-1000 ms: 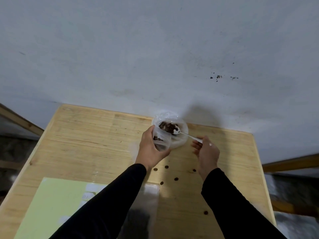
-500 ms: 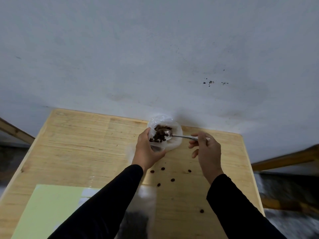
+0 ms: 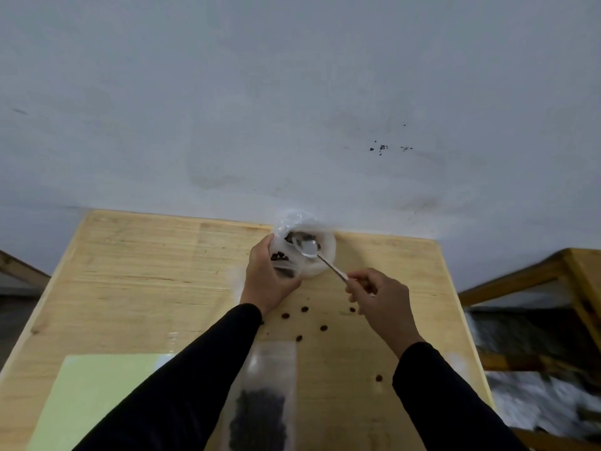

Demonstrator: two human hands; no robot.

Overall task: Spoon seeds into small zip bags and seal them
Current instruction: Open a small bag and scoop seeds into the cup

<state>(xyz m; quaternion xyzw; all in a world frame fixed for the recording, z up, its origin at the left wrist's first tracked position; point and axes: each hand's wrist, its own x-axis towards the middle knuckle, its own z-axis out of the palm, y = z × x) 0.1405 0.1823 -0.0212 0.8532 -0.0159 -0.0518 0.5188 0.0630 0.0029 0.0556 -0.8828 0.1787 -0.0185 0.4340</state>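
Note:
My left hand (image 3: 265,276) grips a small clear zip bag (image 3: 283,260) with dark seeds inside, held against a white bowl (image 3: 322,255) at the table's far edge. My right hand (image 3: 379,296) pinches the handle of a metal spoon (image 3: 307,247). The spoon's bowl looks empty and hovers over the white bowl, just right of the bag's mouth. Dark seeds show in the white bowl under the spoon. Several loose seeds (image 3: 304,309) lie scattered on the wood between my wrists.
A filled clear zip bag (image 3: 260,408) of dark seeds lies on the wooden table (image 3: 130,271) near me, between my arms. A pale green sheet (image 3: 94,392) covers the near left. A white wall rises behind; wooden frames stand at both sides.
The spoon has left the bag's mouth and swung right over the white bowl, now empty. My right hand dropped lower and nearer. The left hand still holds the bag.

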